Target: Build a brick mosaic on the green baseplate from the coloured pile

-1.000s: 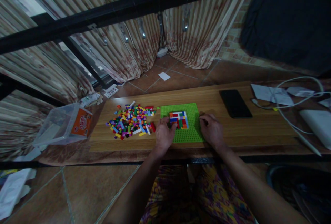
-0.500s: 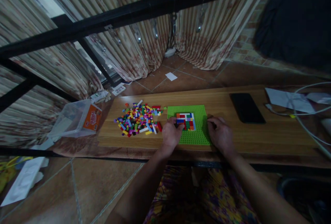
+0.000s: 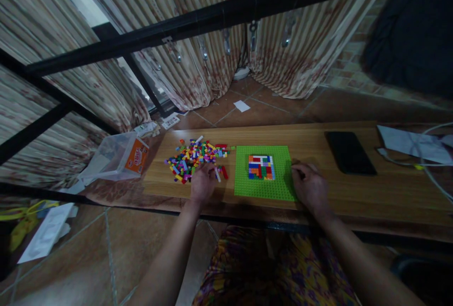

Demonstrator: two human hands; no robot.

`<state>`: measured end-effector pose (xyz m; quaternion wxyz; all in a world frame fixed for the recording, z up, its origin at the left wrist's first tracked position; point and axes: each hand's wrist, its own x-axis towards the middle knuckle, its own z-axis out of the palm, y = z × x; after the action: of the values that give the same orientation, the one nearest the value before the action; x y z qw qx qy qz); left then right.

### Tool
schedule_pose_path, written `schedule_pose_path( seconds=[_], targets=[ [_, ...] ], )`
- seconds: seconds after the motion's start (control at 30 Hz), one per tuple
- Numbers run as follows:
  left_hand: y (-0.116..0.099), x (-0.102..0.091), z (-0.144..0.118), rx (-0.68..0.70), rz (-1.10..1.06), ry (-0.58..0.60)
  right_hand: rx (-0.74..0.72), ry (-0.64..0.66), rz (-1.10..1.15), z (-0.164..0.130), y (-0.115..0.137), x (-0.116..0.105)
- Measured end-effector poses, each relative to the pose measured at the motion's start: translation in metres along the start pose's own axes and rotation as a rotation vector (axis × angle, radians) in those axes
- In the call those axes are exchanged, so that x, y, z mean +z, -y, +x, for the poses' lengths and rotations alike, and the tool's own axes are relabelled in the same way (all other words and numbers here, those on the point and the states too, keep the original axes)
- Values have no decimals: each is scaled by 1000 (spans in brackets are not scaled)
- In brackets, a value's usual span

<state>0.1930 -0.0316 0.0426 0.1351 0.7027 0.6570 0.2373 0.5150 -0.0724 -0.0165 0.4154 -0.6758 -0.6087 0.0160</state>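
Observation:
A green baseplate (image 3: 276, 188) lies on the wooden board (image 3: 354, 193), with a small block of coloured bricks (image 3: 261, 167) pressed onto its far middle. Left of it spreads a pile of several loose coloured bricks (image 3: 193, 157). My left hand (image 3: 202, 184) rests at the near right edge of that pile, fingers curled over the bricks; whether it grips one is unclear. My right hand (image 3: 308, 188) lies on the board against the baseplate's right edge, fingers loosely bent, holding nothing that I can see.
A clear plastic tub with an orange label (image 3: 118, 157) lies tipped at the board's left end. A black phone (image 3: 350, 153), papers (image 3: 406, 141) and a white cable (image 3: 435, 174) sit to the right. A black metal bar (image 3: 226, 13) crosses above, curtains behind.
My left hand has left the brick block on the baseplate and moved left to the loose pile. My right hand stays by the plate's right edge. The view has shifted.

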Motion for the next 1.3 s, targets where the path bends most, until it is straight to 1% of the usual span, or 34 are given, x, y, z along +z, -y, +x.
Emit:
schedule_pose_path(
  seconds=[0.07, 0.2, 0.4, 0.6, 0.7, 0.8, 0.93, 1.0, 1.13, 1.3],
  targets=[
    [7, -5, 2, 45, 60, 36, -3, 5, 6, 0, 0, 0],
    [11, -5, 4, 87, 118, 49, 2, 9, 16, 0, 0, -1],
    [9, -2, 7, 108, 228, 44, 7, 20, 17, 0, -1, -1],
    [5, -5, 8, 172, 282, 55, 29, 19, 25, 1, 1, -1],
    [1, -6, 6, 129, 248, 29, 29, 16, 29, 1, 4, -2],
    [-11, -2, 0, 99, 103, 41, 41, 20, 29, 2, 6, -3],
    [-39, 13, -12, 165, -87, 177, 65, 25, 23, 2, 6, -2],
    [-53, 21, -16, 197, -141, 231, 63, 25, 31, 2, 5, -2],
    [-70, 33, -16, 268, -127, 256, 48, 25, 35, 1, 3, -1],
    [-77, 38, -11, 333, 34, 297, 57, 25, 22, 2, 4, 0]
  ],
)
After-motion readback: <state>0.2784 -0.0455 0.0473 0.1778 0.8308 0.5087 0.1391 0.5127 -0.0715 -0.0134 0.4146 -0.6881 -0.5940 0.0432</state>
